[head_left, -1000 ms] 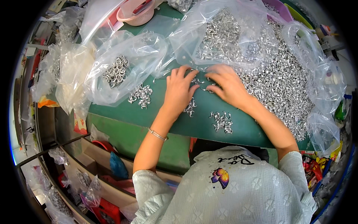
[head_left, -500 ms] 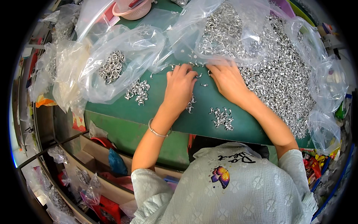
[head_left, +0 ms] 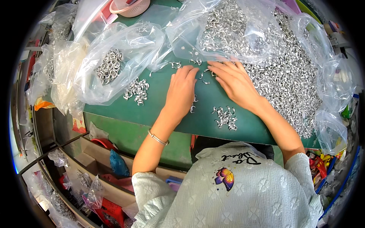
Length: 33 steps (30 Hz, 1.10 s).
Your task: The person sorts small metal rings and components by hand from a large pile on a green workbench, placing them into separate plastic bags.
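On the green table top [head_left: 152, 110], small curved silvery metal pieces lie about my hands. My left hand [head_left: 181, 91] rests over the table with its fingers bent down and close together; whatever may be under the fingertips is hidden. To its right, my right hand [head_left: 236, 83] is open, fingers stretched out at the edge of the large metal heap [head_left: 289, 76]. Its fingertips are slightly blurred. A few loose pieces [head_left: 205, 81] lie between the hands. One small pile [head_left: 226, 118] sits near the front edge, another pile [head_left: 137, 91] to the left.
A clear plastic bag [head_left: 95, 89] at left holds silvery rings [head_left: 109, 67]. Another clear bag [head_left: 186, 41] lies over part of the heap. At the back stands a pink basket [head_left: 131, 8]. Below the left edge, an open drawer [head_left: 89, 157] contains bags and a blue packet [head_left: 119, 163].
My left fingers have straightened a little and drawn away from a loose piece beside the thumb. The right hand's fingers have stretched out. The view has shifted slightly.
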{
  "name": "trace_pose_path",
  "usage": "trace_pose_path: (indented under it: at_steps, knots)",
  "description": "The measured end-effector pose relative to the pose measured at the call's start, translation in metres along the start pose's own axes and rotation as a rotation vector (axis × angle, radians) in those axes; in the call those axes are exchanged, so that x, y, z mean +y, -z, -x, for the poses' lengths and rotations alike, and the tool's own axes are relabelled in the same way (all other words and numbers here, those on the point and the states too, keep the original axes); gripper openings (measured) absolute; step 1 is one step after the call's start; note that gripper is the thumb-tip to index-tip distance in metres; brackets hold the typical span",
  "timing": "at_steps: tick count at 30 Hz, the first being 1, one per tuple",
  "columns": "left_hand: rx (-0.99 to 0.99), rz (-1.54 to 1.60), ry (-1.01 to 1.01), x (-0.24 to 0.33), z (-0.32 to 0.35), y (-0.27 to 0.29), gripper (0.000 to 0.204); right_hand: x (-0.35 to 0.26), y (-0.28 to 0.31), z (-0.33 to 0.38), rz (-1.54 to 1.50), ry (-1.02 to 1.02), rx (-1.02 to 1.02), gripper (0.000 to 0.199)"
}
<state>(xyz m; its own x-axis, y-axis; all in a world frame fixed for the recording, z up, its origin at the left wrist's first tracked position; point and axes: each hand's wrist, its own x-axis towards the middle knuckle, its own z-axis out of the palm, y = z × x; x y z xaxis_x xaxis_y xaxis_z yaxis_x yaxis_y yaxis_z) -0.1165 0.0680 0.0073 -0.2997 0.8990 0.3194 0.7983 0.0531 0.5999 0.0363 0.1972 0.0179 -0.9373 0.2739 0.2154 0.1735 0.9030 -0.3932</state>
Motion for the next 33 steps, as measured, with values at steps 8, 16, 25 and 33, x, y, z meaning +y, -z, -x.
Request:
trace_pose_path:
  at_steps: [8, 16, 25, 33]
  knots:
    - [-0.058, 0.182, 0.149, 0.003, 0.013, 0.007, 0.026, -0.002, 0.01, 0.022, -0.039, 0.058, -0.065, 0.03]
    - [-0.064, -0.088, 0.05, -0.005, 0.01, 0.007, 0.017, -0.004, -0.004, 0.014, 0.009, 0.082, -0.06, 0.034]
    - [0.137, -0.18, 0.231, -0.011, 0.007, 0.006, 0.015, -0.009, -0.012, 0.004, 0.11, 0.127, -0.137, 0.039]
    - [0.085, -0.14, 0.086, 0.013, 0.017, 0.003, 0.023, -0.004, 0.013, 0.01, -0.022, 0.02, -0.134, 0.041]
